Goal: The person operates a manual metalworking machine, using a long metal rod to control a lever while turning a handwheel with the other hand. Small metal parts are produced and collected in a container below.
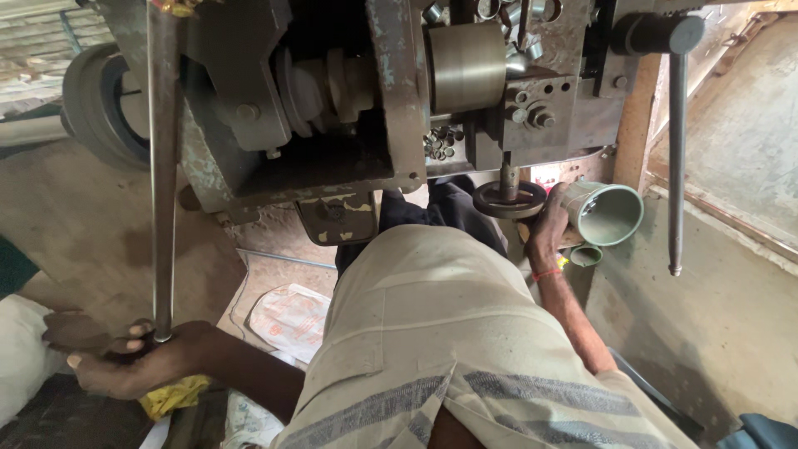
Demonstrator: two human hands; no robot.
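My left hand (125, 363) is closed around the lower end of a long steel rod (163, 166), which runs up to the dark, worn machine (332, 91). Further right, my right hand (544, 226) curls around the rim of a small black handwheel (509, 199) under the machine's slide. A red thread is tied on that wrist. A brass-coloured cylinder (467, 66) sits in the machine's spindle area. Several small metal rings (440, 143) lie on the machine below it.
A green plastic mug (607, 214) stands right of the handwheel, with a small green lid (586, 255) below it. A second long lever (677, 166) hangs at the right. A large pulley wheel (96, 104) is at the upper left. Another person's arm (50, 320) shows at the left edge.
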